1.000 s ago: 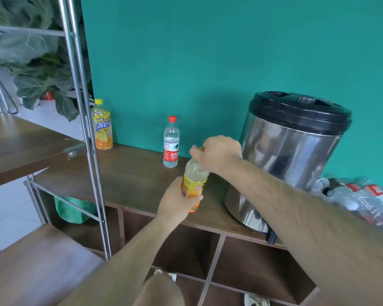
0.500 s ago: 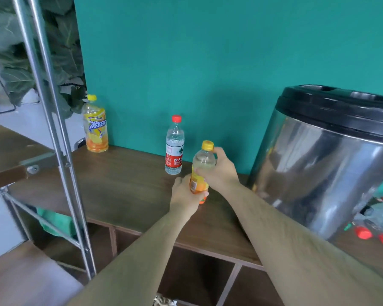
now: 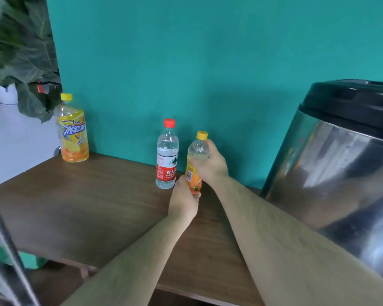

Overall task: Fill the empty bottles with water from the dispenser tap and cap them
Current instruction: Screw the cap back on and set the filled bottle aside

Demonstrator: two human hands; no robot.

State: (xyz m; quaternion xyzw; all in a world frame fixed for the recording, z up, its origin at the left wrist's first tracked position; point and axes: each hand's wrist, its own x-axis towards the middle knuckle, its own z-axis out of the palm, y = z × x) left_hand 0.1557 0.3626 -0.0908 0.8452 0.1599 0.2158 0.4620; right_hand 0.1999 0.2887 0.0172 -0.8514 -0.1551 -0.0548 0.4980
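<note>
Plastic bottle (image 3: 198,148), clear, yellow-capped — left grip (image 3: 182,199) clamped low, right grip (image 3: 211,164) round its shoulder.

I see a flat teal wall (image 3: 208,62) behind a dark wooden desk (image 3: 86,206). At far left, big green plant leaves (image 3: 20,51) hang above a pale floor (image 3: 9,140). A blurred metal shelf post (image 3: 7,261) crosses the lower-left corner.

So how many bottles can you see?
3. A yellow tea bottle stands far left, a red-capped water bottle mid-counter, and a small orange bottle is gripped by the left hand and right hand. The dispenser may hide more.
</note>
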